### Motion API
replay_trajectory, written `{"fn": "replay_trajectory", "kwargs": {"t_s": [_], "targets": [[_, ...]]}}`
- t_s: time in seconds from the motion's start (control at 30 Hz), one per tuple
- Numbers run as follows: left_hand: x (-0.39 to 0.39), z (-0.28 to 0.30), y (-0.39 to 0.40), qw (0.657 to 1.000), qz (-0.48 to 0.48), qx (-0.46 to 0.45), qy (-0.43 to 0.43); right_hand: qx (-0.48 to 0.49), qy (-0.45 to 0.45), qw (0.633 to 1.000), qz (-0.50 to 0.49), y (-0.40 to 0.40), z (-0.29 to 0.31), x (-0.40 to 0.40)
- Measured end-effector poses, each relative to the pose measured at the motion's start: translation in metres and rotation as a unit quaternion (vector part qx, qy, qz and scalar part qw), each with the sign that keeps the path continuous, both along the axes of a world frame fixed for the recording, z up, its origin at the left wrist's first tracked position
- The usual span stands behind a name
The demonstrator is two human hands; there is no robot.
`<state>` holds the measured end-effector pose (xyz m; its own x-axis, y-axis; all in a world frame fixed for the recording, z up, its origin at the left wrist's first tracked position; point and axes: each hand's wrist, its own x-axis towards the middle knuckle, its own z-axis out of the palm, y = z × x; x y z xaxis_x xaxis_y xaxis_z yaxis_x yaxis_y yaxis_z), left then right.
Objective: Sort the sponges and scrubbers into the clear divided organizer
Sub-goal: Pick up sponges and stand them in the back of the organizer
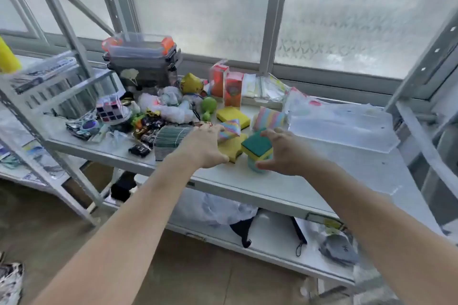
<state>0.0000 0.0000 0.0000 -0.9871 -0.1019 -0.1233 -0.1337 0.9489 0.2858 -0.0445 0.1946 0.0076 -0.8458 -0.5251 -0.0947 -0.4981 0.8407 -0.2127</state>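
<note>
My left hand (pixel 204 145) reaches over a yellow sponge (pixel 234 148) on the shelf (pixel 309 181), fingertips at a rainbow-striped scrubber (pixel 231 129); the fingers are spread and hold nothing. My right hand (pixel 281 153) hovers with fingers apart beside a green-topped yellow sponge (pixel 256 145), which sits on a light-blue sponge (pixel 254 167). Behind them lie another yellow sponge (pixel 233 115) and a pastel-striped stack of sponges (pixel 270 117). The clear divided organizer (pixel 344 129) stands to the right of the sponges, its contents not discernible.
Clutter fills the shelf's left: a puzzle cube (pixel 109 109), a stack of green cards (pixel 171 137), a green toy (pixel 208 106), orange boxes (pixel 226 86), stacked clear bins (pixel 142 57). Metal uprights frame both sides. A lower shelf (pixel 272 242) holds bags.
</note>
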Motion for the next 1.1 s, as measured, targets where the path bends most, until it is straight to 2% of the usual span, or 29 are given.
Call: {"fn": "replay_trajectory", "kwargs": {"t_s": [0.27, 0.53, 0.73, 0.9, 1.0, 1.1], "targets": [[-0.084, -0.034, -0.037, 0.998, -0.015, 0.008, -0.052, 0.041, -0.041, 0.998, -0.028, -0.034, -0.026, -0.064], [-0.137, -0.065, -0.036, 0.995, -0.036, 0.026, -0.094, 0.184, -0.086, 0.978, 0.052, -0.044, -0.043, -0.103], [-0.159, -0.077, -0.038, 0.99, -0.048, 0.039, -0.129, 0.249, -0.067, 0.961, 0.097, -0.046, -0.062, -0.121], [-0.17, -0.079, -0.04, 0.986, -0.065, 0.05, -0.144, 0.22, -0.022, 0.968, 0.12, -0.048, -0.073, -0.127], [-0.176, -0.07, -0.037, 0.99, -0.052, 0.047, -0.123, 0.15, -0.026, 0.984, 0.097, -0.042, -0.068, -0.132], [-0.183, -0.054, -0.032, 0.996, -0.025, 0.062, -0.066, 0.036, -0.05, 0.997, 0.039, -0.037, -0.047, -0.138]]}}
